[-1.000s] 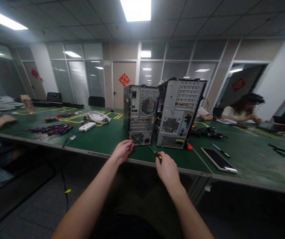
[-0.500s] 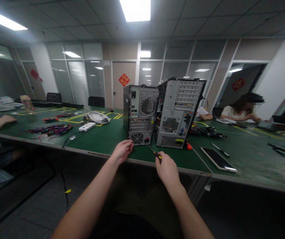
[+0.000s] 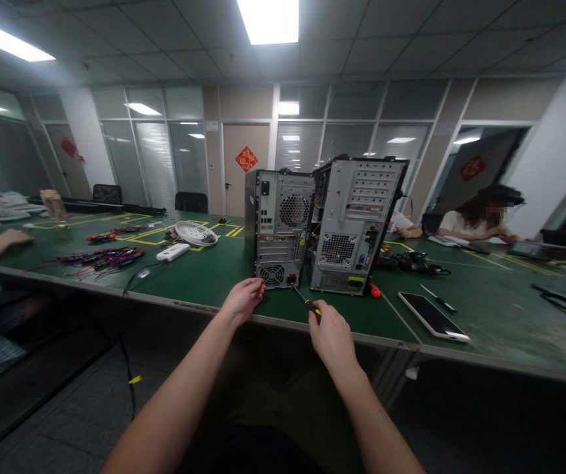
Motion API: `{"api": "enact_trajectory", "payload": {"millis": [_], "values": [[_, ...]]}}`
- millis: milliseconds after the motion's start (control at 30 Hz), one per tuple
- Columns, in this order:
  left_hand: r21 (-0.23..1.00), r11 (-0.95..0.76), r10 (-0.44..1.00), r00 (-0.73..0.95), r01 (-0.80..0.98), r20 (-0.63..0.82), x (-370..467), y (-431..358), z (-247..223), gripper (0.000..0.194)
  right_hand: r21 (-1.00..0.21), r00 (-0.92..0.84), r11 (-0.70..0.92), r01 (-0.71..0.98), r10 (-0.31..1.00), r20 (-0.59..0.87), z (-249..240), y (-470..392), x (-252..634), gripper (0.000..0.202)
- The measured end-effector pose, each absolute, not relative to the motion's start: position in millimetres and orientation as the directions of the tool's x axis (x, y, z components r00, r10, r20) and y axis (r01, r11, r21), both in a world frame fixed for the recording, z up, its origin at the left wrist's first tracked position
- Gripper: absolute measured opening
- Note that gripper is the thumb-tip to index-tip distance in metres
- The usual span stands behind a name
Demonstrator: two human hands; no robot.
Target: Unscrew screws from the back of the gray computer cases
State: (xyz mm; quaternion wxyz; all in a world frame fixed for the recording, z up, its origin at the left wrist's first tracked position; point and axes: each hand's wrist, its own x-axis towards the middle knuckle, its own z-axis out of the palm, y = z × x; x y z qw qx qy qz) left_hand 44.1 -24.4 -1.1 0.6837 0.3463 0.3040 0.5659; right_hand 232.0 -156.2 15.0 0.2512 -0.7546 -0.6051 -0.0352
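Two computer cases stand side by side on the green table, their back panels facing me. My right hand (image 3: 331, 329) grips the black and yellow handle of a screwdriver (image 3: 313, 309). Its shaft points up and left to the lower right corner of the smaller computer case (image 3: 280, 227); I cannot tell whether the tip sits on a screw. At that case's lower left corner, beside the round fan grille, my left hand (image 3: 244, 299) is closed with its fingertips together; anything in them is hidden. The larger computer case (image 3: 349, 230) leans close on the right.
A phone (image 3: 432, 316) and a slim pen-like tool (image 3: 437, 298) lie at right. Black cables (image 3: 414, 262) are behind them. Leftward are bundled coloured wires (image 3: 102, 259), a white power strip (image 3: 173, 251) and a white basket (image 3: 195, 233). Other people sit at both sides. The table edge (image 3: 283, 320) runs below my hands.
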Motion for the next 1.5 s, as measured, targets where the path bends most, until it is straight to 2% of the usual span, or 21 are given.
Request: {"api": "enact_trajectory", "payload": {"millis": [467, 667, 933, 1167, 1500], "values": [[0.815, 0.122, 0.985, 0.173, -0.567, -0.027, 44.4, -27.2, 1.6, 0.006, -0.334, 0.265, -0.144, 0.932, 0.897, 0.353, 13.4, -155.4, 233.7, 0.023], [0.874, 0.096, 0.973, 0.230, -0.476, 0.018, 50.5, -24.0, -1.4, 0.003, -0.354, 0.281, -0.148, 0.923, 0.890, 0.359, 21.9, -159.7, 239.0, 0.022], [0.900, 0.229, 0.913, 0.402, -0.370, -0.067, 81.9, -19.8, 0.4, 0.013, -0.367, 0.306, -0.179, 0.913, 0.896, 0.323, 32.3, -165.1, 246.0, 0.024], [0.865, 0.301, 0.907, 0.402, -0.402, -0.129, 114.8, -8.0, 0.6, 0.031, -0.358, 0.280, -0.155, 0.921, 0.902, 0.330, 27.5, -163.9, 245.7, 0.022], [0.860, 0.304, 0.914, 0.379, -0.410, -0.142, 119.5, -2.0, -0.6, 0.031, -0.367, 0.269, -0.134, 0.920, 0.898, 0.348, 23.6, -161.9, 243.5, 0.023]]}}
